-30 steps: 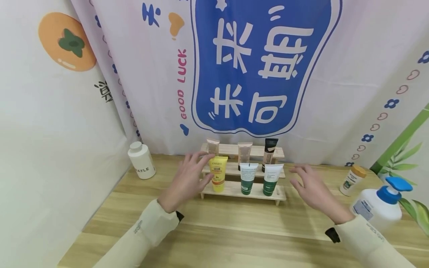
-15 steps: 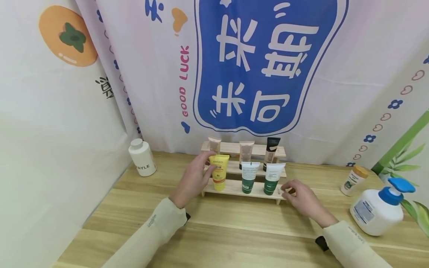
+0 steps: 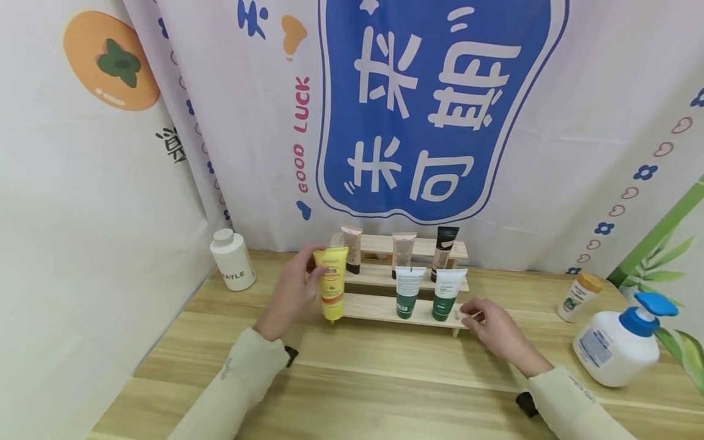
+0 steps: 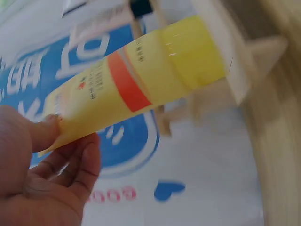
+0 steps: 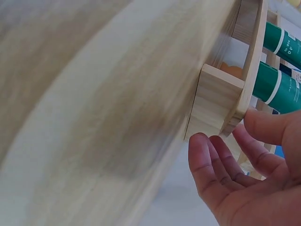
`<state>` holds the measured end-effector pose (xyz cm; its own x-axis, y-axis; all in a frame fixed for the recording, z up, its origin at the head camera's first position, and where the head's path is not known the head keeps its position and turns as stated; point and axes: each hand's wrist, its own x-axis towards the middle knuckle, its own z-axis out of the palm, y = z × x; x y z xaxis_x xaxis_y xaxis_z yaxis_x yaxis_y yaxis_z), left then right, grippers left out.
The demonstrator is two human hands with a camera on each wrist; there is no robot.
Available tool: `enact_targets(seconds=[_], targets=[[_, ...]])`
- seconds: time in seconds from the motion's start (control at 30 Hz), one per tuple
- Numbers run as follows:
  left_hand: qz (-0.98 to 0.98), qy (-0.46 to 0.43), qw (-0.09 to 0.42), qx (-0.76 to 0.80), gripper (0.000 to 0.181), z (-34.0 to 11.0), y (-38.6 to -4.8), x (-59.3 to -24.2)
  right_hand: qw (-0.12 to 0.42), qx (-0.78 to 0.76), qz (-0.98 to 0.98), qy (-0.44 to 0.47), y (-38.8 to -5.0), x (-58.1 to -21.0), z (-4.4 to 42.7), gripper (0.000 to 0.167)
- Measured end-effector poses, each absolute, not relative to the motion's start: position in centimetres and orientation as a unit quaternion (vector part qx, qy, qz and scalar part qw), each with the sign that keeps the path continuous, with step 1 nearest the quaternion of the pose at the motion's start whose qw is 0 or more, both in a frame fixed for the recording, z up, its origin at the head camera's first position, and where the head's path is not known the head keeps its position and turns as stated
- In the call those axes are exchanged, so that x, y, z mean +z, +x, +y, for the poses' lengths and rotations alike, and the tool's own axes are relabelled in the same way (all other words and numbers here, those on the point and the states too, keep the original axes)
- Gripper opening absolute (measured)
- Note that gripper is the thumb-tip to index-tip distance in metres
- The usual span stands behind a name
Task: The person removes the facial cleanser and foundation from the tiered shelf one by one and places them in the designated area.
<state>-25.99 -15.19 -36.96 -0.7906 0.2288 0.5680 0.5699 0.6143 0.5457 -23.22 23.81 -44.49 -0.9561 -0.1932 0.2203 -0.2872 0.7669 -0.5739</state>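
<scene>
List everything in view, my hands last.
Table: 1, tan, foreground.
Rack: 1, pale, tabletop.
Held tube: 1, yellow, rack's left.
Front tubes: 2, white and green, lowest tier.
Slim tubes: 2, beige, middle tier.
Dark tube: 1, black, middle tier.
Plain bottle: 1, white, table left.
Pump bottle: 1, white and blue, table right.
Capped bottle: 1, white and orange, table right.
Cloth: count unclear, mostly white, background.
Sleeves: 2, cream, forearms.
Wristwear: 2, black, cuffs.
Left hand: 1, gripping held tube.
Right hand: 1, rack's right.
</scene>
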Motion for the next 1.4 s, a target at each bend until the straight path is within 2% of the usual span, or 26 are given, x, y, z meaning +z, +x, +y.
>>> enact_targets(seconds=[0.13,0.33,0.73,1.03,1.27,1.4], targets=[[-0.887,-0.205,0.206,-0.358,0.035,-17.6,-26.6,-36.3,0.071,0.32,-0.936,0.125,-23.0,-44.5,24.1,0.018],[-0.917,-0.163,0.117,-0.344,0.035,-20.1,-28.7,-37.0,0.067,0.327,-0.934,0.125,-23.0,-44.5,24.2,0.019],[-0.945,-0.1,-0.021,-0.311,0.038,-20.8,-33.2,-40.2,0.066,0.336,-0.931,0.127,-23.3,-44.6,24.0,0.019],[-0.955,-0.072,-0.053,-0.284,0.032,-20.4,-35.2,-42.0,0.063,0.339,-0.931,0.123,-23.3,-44.7,24.0,0.02],[-0.96,-0.067,-0.076,-0.26,0.024,-20.3,-35.6,-42.8,0.064,0.345,-0.929,0.117,-23.1,-44.9,23.7,0.019],[-0.959,-0.053,-0.096,-0.262,0.026,-20.3,-35.6,-42.7,0.067,0.342,-0.93,0.116,-23.1,-44.9,23.7,0.019]])
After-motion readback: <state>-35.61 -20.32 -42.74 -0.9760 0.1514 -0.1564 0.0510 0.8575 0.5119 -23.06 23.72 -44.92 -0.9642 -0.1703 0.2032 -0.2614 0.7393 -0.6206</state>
